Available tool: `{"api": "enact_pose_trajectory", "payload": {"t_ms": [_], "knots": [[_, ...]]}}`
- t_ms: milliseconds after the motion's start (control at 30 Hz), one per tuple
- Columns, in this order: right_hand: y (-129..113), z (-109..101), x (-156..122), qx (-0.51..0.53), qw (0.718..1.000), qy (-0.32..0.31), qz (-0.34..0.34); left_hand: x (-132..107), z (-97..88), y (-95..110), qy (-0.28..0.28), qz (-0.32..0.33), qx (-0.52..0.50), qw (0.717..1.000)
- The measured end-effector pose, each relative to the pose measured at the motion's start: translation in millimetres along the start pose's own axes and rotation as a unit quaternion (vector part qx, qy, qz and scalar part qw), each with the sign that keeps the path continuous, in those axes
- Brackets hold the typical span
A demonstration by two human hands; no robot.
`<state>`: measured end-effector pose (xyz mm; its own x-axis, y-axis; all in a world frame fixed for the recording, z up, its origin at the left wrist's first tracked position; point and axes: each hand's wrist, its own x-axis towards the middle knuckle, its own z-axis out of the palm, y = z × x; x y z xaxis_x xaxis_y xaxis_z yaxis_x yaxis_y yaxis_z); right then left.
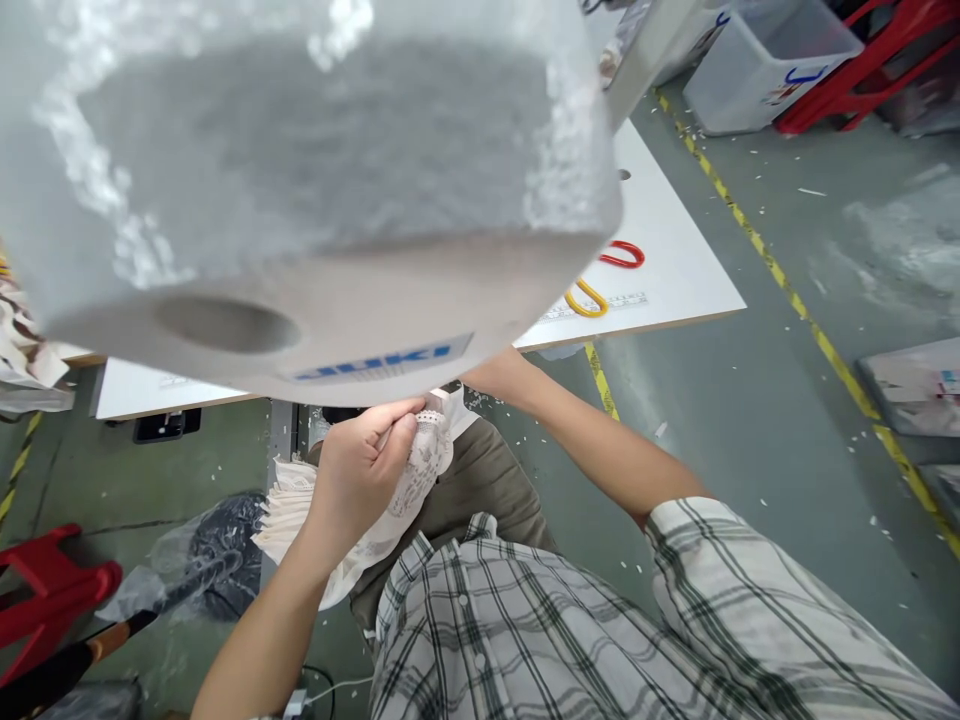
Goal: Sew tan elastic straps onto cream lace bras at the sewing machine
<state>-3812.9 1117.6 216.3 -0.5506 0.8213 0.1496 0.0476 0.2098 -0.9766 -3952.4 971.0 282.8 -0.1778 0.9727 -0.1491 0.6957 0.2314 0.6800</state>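
A large pale sewing machine head (375, 300) with blue JUKI lettering fills the upper left, close to the camera. Just below its lower edge, my left hand (367, 455) pinches a piece of cream lace fabric (420, 475) between thumb and fingers. The fabric drapes over my lap, and its pleated part (289, 505) hangs to the left of my wrist. My right hand (495, 372) reaches under the machine head; its fingers are hidden behind it, so what it touches does not show.
On the white table (675, 270) to the right lie a red loop handle (626, 255) and a yellow one (589, 300). A clear plastic bin (765, 70) stands on the floor beside a red stool (870, 60). Another red stool (60, 585) is at lower left, near a black plastic-wrapped bundle (229, 550).
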Motion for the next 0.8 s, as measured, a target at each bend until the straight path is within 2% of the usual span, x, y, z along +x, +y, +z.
{"api": "enact_pose_trajectory", "payload": {"t_ms": [100, 233, 667, 800], "knots": [[1.9, -0.6, 0.8, -0.087, 0.994, -0.011, -0.065, -0.2, -1.1, 1.4, -0.006, -0.011, -0.002, 1.0], [3.3, -1.3, 2.9, -0.117, 0.988, -0.004, -0.105, -0.3, -0.8, 2.8, 0.001, -0.006, 0.002, 1.0], [0.9, -2.7, 4.2, -0.114, 0.989, -0.015, -0.092, 0.1, -0.4, -0.8, 0.01, -0.003, 0.025, 1.0], [2.1, -3.1, 4.7, -0.114, 0.988, -0.014, -0.106, 0.2, -0.2, -0.2, 0.013, -0.005, 0.021, 1.0]]}}
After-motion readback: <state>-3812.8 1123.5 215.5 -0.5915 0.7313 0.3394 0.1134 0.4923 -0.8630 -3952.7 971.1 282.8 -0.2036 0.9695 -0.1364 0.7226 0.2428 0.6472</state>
